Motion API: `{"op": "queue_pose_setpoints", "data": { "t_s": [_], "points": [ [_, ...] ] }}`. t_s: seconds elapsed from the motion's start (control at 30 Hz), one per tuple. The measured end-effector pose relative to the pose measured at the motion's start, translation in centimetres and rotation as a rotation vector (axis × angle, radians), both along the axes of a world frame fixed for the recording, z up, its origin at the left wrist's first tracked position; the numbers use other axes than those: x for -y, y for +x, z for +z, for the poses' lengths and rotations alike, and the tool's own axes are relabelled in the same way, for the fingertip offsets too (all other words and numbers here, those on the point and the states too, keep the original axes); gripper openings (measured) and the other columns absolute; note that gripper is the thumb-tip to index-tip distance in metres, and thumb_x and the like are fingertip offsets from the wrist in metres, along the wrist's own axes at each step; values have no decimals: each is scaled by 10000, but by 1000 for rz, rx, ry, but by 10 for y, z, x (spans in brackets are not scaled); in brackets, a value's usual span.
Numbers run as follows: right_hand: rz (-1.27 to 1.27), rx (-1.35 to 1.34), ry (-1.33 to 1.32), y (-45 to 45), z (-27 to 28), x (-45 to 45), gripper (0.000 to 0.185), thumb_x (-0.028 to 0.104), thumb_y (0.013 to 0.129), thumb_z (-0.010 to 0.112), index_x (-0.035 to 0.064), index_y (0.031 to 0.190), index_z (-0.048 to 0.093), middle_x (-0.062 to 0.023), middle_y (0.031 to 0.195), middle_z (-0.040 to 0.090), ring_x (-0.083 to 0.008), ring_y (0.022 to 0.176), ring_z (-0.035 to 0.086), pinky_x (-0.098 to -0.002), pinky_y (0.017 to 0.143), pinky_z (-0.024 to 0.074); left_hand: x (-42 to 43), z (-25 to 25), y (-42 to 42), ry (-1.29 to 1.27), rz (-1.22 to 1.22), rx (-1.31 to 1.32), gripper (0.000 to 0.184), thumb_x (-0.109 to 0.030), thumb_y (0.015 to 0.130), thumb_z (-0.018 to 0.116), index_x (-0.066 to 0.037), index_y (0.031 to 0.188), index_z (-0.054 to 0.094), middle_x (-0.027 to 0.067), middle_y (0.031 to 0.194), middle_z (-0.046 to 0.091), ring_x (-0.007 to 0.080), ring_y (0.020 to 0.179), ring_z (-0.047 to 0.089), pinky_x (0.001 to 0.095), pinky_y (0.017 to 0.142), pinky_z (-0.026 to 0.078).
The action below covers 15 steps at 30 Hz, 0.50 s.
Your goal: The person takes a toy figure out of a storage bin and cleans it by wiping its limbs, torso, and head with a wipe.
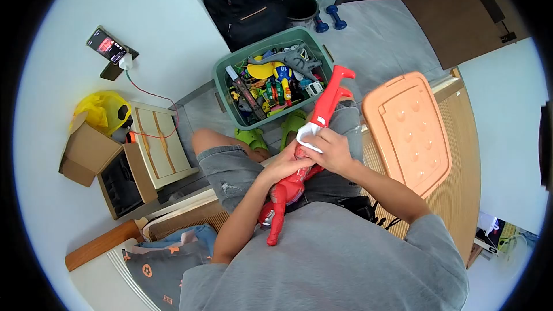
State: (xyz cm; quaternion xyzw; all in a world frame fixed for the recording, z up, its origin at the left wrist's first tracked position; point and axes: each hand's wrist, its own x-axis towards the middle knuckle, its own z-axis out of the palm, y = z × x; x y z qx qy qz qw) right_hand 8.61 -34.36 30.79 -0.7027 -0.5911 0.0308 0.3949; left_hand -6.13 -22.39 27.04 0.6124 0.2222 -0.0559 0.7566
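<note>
A large red toy figure (288,189) with a white waist piece (309,136) lies across my lap, its red legs (328,101) pointing up and to the right. My left hand (286,164) is wrapped round the figure's red body just below the waist piece. Fingers of my right hand (330,150) are closed on the white piece. Both hands are close together at the figure's middle. The figure's head end rests near my grey shirt, partly hidden by my left forearm.
Ahead stands a green bin (222,83) full of toys. An orange lid (408,135) lies at the right. A small drawer unit (158,144), an open cardboard box (138,170) and a phone (106,45) are on the left. Behind the bin are a black backpack (245,6) and blue dumbbells (336,17).
</note>
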Motion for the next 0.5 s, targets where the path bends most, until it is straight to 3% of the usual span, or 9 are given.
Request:
{"op": "queue_pose_setpoints", "data": {
  "t_s": [0.1, 0.17, 0.23, 0.3, 0.33, 0.37, 0.47, 0.5],
  "points": [
    [10, -56, -33, 9, -2, -4, 175, 163, 794, 746, 91, 949, 709, -84, 825, 631, -283, 718, 649, -376, 641, 531, 3, 4, 4, -82, 11, 21, 691, -221, 843, 754, -28, 1401, 395, 75, 1237, 566, 149, 1112, 547, 296, 969, 442],
    [-185, -170, 7, 16, -10, -9, 162, 153, 821, 736, 58, 949, 704, -112, 818, 637, -313, 742, 650, -386, 660, 528, 3, 7, 4, -112, -19, -44, 743, -334, 818, 772, -18, 1380, 403, 103, 1218, 570, 177, 1077, 563, 304, 955, 440],
    [-251, -259, 39, 22, 1, -16, 156, 152, 861, 710, 25, 948, 690, -133, 812, 632, -309, 739, 643, -371, 674, 514, 3, 10, 4, -105, -10, -27, 716, -333, 817, 775, -23, 1355, 418, 99, 1204, 573, 174, 1061, 566, 304, 938, 446],
    [-445, -386, 46, 29, 10, -18, 159, 152, 919, 664, -4, 944, 680, -121, 838, 640, -206, 769, 626, -320, 701, 484, 4, 10, 1, -107, -2, -15, 689, -332, 817, 779, -28, 1330, 432, 95, 1189, 576, 170, 1045, 569, 305, 921, 452],
    [-408, -396, 111, 37, 5, -16, 205, 182, 960, 627, -17, 999, 657, -64, 887, 646, -131, 790, 590, -283, 717, 475, 3, 9, 0, -88, 12, -29, 689, -336, 816, 782, -30, 1327, 435, 95, 1186, 578, 170, 1050, 567, 305, 920, 452],
    [-415, -396, 100, 42, 4, -16, 205, 182, 960, 627, -17, 999, 657, -64, 887, 646, -131, 790, 590, -283, 717, 475, 3, 7, 0, -71, 25, -42, 690, -340, 814, 784, -32, 1324, 437, 94, 1183, 579, 169, 1055, 564, 305, 918, 452],
    [-386, -1057, 195, 39, 25, -18, 243, 192, 980, 613, -19, 1101, 618, -10, 955, 636, -67, 877, 560, -243, 753, 485, 1, 13, 0, -75, 2, -56, 693, -380, 823, 773, -37, 1323, 438, 94, 1184, 582, 175, 1065, 561, 313, 925, 449],
    [-390, -1055, 195, 34, 21, -18, 243, 192, 980, 613, -19, 1101, 618, -10, 955, 636, -67, 877, 560, -243, 753, 485, 0, 13, 1, -50, -6, -78, 698, -396, 827, 768, -37, 1326, 438, 95, 1186, 582, 179, 1068, 560, 316, 930, 447]
  ]
}}
